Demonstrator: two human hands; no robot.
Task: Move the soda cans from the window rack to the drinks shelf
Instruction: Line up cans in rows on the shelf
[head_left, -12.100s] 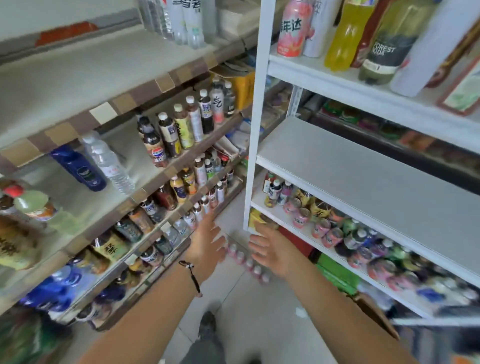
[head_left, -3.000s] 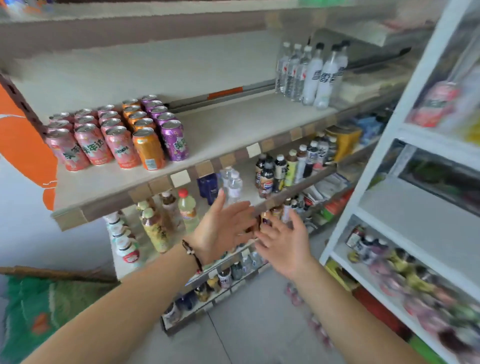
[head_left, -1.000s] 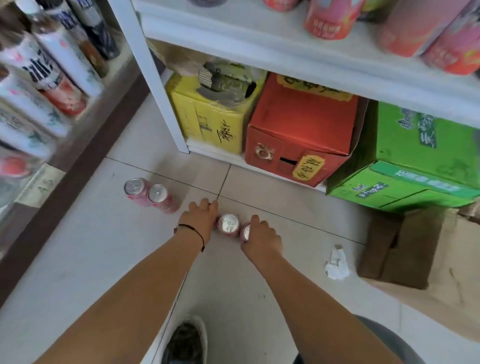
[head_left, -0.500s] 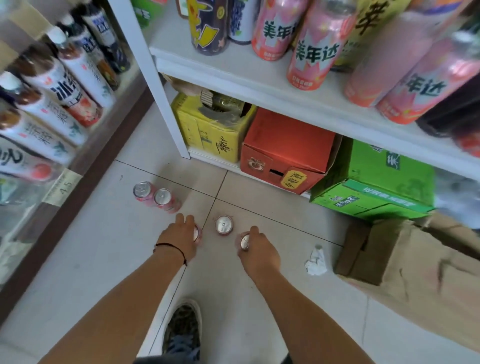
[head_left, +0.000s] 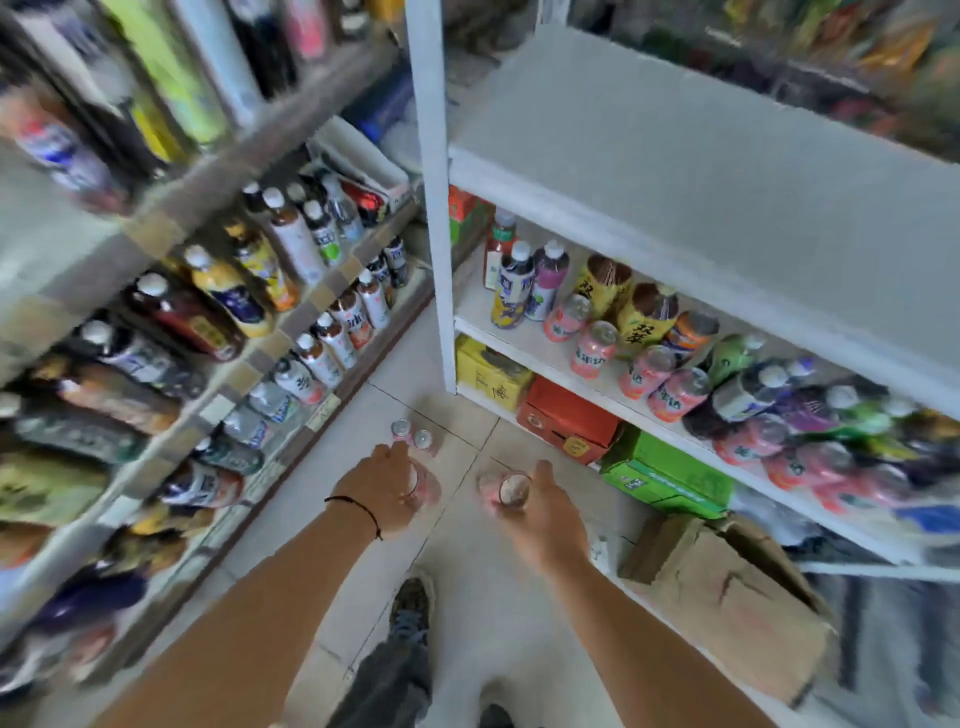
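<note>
My left hand (head_left: 382, 486) grips a pink soda can (head_left: 425, 486) and holds it above the tiled floor. My right hand (head_left: 550, 517) grips another pink soda can (head_left: 511, 491), silver top facing up. Two more pink cans (head_left: 413, 439) stand on the floor just beyond my left hand. The white rack (head_left: 675, 171) on the right has a bare grey shelf, and under it a shelf (head_left: 524, 343) with several pink cans (head_left: 592, 348) and bottles. The brown drinks shelf (head_left: 291, 332) full of bottles runs along the left.
Yellow (head_left: 491, 371), red (head_left: 569, 418) and green (head_left: 670, 475) cartons sit under the white rack. A brown cardboard box (head_left: 727, 597) lies at the right on the floor. My shoe (head_left: 413, 605) is below my hands. The view is motion-blurred at the edges.
Both hands closed on cans that stood on the floor and lifted them. The camera rose from the floor, bringing the shelves into view.
</note>
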